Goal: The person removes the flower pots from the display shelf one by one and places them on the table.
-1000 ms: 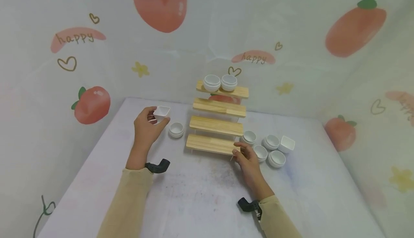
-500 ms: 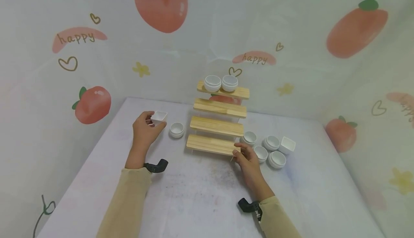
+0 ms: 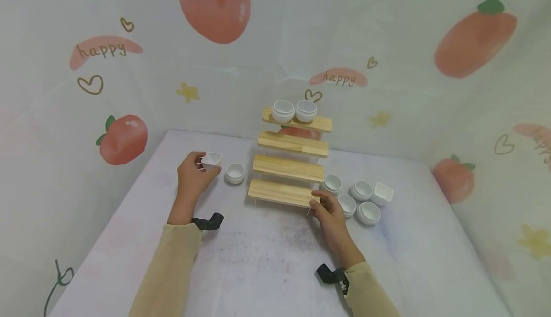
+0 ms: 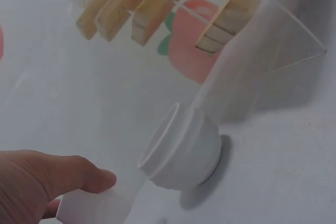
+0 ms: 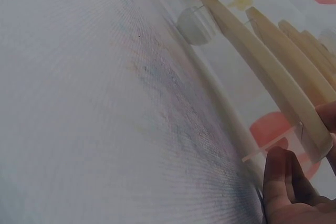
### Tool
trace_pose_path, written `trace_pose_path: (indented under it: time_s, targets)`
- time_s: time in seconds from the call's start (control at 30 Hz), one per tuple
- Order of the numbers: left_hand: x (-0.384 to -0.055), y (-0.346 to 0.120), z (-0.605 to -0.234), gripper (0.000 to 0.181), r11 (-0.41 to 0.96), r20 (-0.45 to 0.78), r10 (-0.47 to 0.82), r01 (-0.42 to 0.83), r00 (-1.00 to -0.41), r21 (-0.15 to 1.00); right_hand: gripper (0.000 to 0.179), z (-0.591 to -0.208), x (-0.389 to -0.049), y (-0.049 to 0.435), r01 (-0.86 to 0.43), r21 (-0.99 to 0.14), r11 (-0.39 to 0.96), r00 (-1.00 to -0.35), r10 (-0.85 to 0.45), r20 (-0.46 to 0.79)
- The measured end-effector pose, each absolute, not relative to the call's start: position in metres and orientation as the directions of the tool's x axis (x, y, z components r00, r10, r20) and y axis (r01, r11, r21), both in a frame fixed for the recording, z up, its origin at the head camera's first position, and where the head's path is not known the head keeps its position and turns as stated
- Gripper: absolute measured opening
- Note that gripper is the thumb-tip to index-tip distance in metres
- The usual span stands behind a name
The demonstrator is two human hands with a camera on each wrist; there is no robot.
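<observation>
My left hand point(image 3: 191, 177) pinches a small white square bowl point(image 3: 212, 159) between thumb and fingers, left of the stand. In the left wrist view, the thumb lies along one side of this square bowl point(image 4: 94, 206). A white round ribbed bowl point(image 3: 235, 174) sits on the table just right of it. My right hand point(image 3: 331, 217) grips the right end of the lowest board of a four-tier wooden display stand point(image 3: 280, 191). In the right wrist view, thumb and fingers are around that board's end, partly cut off by the frame edge. Two round bowls point(image 3: 283, 111) stand on the top tier.
To the right of the stand, several round white bowls point(image 3: 369, 213) and one square bowl point(image 3: 382, 193) are grouped on the white-covered table point(image 3: 267, 259). A printed cloth backdrop point(image 3: 258, 82) rises behind and at the sides.
My left hand has moved slightly left and lowered the square bowl nearer the table. The right hand stays on the stand, which has not moved.
</observation>
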State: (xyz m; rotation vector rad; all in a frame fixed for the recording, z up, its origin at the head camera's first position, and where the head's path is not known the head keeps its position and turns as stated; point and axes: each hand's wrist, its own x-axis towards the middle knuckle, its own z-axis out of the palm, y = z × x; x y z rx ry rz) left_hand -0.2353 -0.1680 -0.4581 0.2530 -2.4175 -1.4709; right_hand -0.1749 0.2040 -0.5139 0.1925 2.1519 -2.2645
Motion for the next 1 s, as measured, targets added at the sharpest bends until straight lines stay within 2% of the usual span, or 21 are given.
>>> trace_pose_path:
  time_s: [0.43,1.0]
  targets:
    - [-0.2365,-0.1686,-0.4651,0.061,0.483,0.104,-0.306,-0.06,-0.946,0.873,0.038,-0.5144,-0.175,0.2041,0.09,-0.994,-0.055,-0.992,0.08,-0.094]
    - [-0.2358,-0.169,-0.4656,0.062,0.507,0.076,-0.28,-0.08,-0.957,0.858,0.037,-0.5097,-0.1731,0.2023,0.09,-0.995,-0.041,-0.992,0.083,-0.094]
